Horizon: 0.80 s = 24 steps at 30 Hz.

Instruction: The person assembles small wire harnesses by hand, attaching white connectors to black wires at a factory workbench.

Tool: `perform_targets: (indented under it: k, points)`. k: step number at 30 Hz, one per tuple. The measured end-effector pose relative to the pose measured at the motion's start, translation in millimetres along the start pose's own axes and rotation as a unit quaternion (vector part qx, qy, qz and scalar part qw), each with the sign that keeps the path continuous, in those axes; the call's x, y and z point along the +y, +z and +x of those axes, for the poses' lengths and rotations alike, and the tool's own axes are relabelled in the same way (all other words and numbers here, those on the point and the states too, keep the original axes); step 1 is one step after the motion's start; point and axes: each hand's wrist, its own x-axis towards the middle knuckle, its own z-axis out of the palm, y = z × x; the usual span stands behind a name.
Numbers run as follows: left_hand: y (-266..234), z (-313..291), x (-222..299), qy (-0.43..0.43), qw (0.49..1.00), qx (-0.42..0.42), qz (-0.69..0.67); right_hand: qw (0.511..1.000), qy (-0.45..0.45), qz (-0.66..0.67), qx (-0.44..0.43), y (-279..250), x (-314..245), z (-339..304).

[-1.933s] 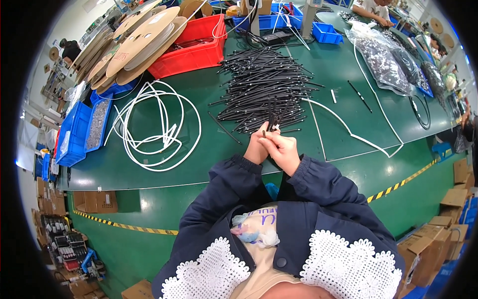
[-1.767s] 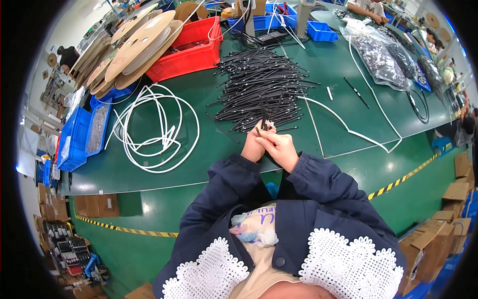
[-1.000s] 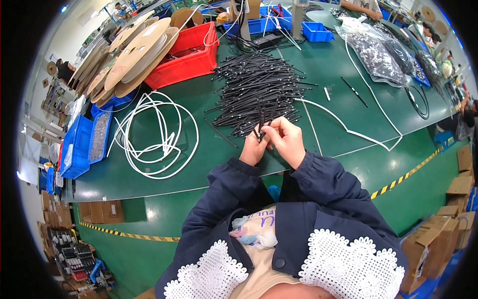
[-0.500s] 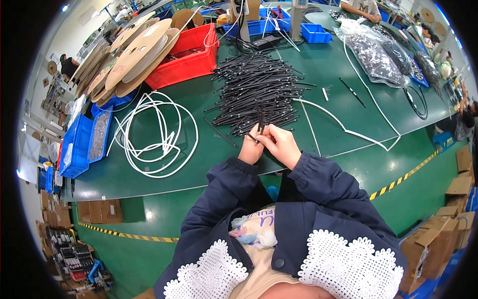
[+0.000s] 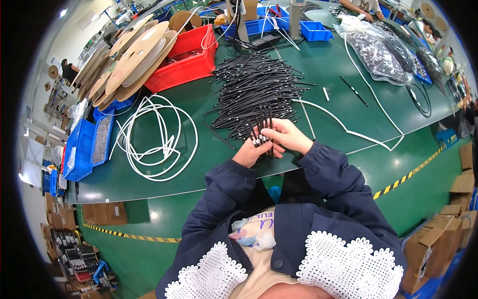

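Several thin black tubes [image 5: 265,119] with white marks stand fanned out between my two hands at the near side of a big pile. My left hand [image 5: 250,152] is closed round their lower part, thumb across them. From the right, my right hand [image 5: 289,135] pinches the same tubes with thumb and fingers. Just beyond lies the heap of black tubes [image 5: 256,84], many with white marks or ends. A single black tube [image 5: 354,91] lies apart on the right, near a short white piece [image 5: 326,93].
The green table [image 5: 209,174] carries a coil of white tubing [image 5: 154,137] on the left, a red bin [image 5: 186,62], cardboard reels [image 5: 137,55] and blue trays [image 5: 79,147]. A bent white tube [image 5: 343,124] and clear plastic bags [image 5: 371,50] lie right. Another person's hand [image 5: 366,16] shows at the far right.
The tubes in my hands have spread into a fan, and more of them show. My right hand has shifted slightly up and right, its fingers now behind the tubes.
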Motion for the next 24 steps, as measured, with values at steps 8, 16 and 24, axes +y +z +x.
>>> perform_targets:
  k: [8, 16, 24]
  points:
    - [-10.7, -2.9, -20.9, 0.115, 0.977, 0.034, 0.179, 0.995, -0.058, -0.079, 0.026, 7.1, 14.2, -13.5]
    - [-2.9, -4.5, -12.3, 0.106, 0.969, 0.02, 0.223, 0.952, -0.223, -0.202, 0.062, 10.3, 27.7, -12.3]
    - [-6.5, -8.9, -0.5, 0.1, 0.971, 0.095, 0.196, 0.965, -0.191, -0.166, 0.067, 20.0, 15.5, -1.6]
